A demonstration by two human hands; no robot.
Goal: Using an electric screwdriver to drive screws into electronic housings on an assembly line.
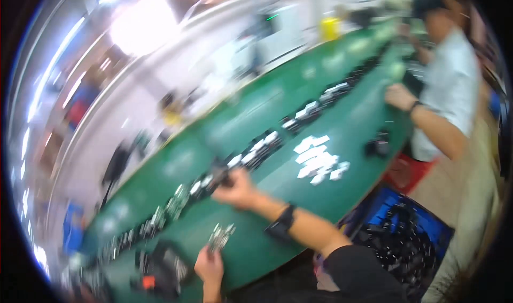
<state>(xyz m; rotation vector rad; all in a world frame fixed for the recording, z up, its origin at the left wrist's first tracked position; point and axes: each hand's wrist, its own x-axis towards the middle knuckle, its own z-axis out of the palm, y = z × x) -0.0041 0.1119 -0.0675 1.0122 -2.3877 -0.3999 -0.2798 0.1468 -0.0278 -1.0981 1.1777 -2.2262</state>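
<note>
My left hand [210, 265] is closed in a pinch at the near edge of a green table. Small pale, silvery strip-like pieces [220, 237] stick up from its fingertips, too smeared for me to name. Further forward, my right hand [238, 191] reaches over a long row of small black and white parts [267, 140]. Its fingers are closed around a small dark part [220, 173], which blurs into the row behind it. A black band [283, 221] circles my right wrist. To the right of that hand lies a scattered group of white pieces [318, 159].
Beside the green table [256, 191], a co-worker [449, 89] stands at the right, near a dark object [378, 143]. A blue bin [403, 233] of black parts sits at lower right, below a red stool [409, 172]. A black and orange item [160, 271] lies left of my left hand.
</note>
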